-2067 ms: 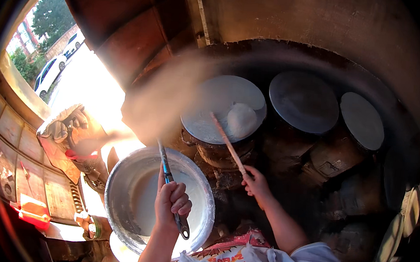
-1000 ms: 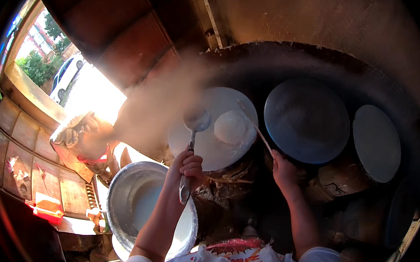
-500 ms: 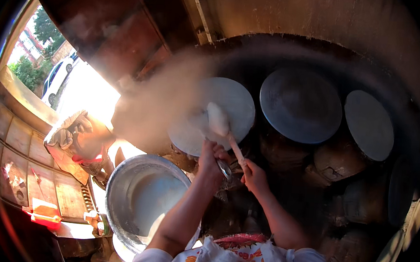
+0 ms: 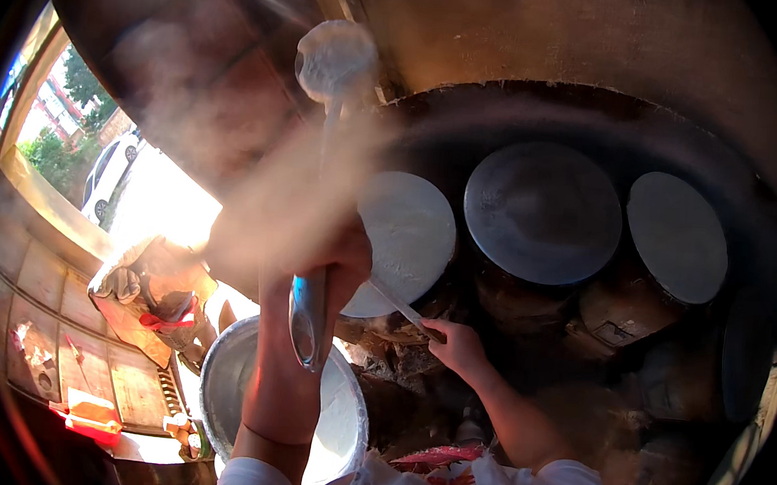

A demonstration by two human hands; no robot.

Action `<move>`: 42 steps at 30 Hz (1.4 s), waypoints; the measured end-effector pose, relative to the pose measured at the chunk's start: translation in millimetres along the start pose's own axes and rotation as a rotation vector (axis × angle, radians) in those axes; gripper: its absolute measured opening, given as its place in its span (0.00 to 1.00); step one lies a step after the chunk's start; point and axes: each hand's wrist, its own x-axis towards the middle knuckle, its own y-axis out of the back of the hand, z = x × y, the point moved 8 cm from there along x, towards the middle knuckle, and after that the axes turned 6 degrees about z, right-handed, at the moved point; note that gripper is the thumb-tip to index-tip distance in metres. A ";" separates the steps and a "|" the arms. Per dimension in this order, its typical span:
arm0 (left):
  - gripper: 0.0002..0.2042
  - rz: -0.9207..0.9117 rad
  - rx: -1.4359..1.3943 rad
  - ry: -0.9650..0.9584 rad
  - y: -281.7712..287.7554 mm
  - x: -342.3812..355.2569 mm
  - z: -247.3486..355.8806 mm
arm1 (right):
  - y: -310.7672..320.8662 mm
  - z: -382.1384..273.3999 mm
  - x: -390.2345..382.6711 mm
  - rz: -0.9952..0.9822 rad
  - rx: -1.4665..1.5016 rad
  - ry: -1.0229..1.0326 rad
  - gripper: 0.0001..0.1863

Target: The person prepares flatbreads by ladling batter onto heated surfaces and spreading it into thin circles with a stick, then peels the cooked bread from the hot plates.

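My left hand [image 4: 341,255] is raised, closed round the handle of a metal ladle [image 4: 336,63]. The ladle's whitish, wet-looking bowl points up and away, and the handle's end sticks out below my fist. My right hand [image 4: 460,348] grips a thin light stick-like handle [image 4: 398,304] at the near edge of the left round griddle [image 4: 411,235]. The handle's far end is hidden behind my left hand and steam. A pale layer covers that griddle. Below my left forearm stands a large metal basin [image 4: 216,393] with whitish liquid [image 4: 338,419].
A bluish-grey round griddle [image 4: 544,213] and a pale-topped one [image 4: 677,237] stand to the right on dark bases. Steam drifts over the left griddle. A person [image 4: 155,289] is at the left beside a tiled counter [image 4: 49,336] with a red container [image 4: 92,425].
My left hand has lifted the ladle up and left, away from the griddle. My right hand stays low; its tool's white-coated head, visible before, is now hidden.
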 end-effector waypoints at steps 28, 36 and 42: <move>0.25 0.632 0.944 0.183 291.5 257.8 -126.3 | 295.6 79.9 -13.9 0.866 -0.234 -0.086 0.21; 0.34 0.581 1.421 0.022 292.1 251.6 -58.2 | 297.2 71.9 -11.2 0.723 -0.509 -0.150 0.18; 0.33 0.503 1.792 -0.129 265.9 260.4 -24.7 | 317.1 68.1 24.6 0.747 -0.688 0.007 0.20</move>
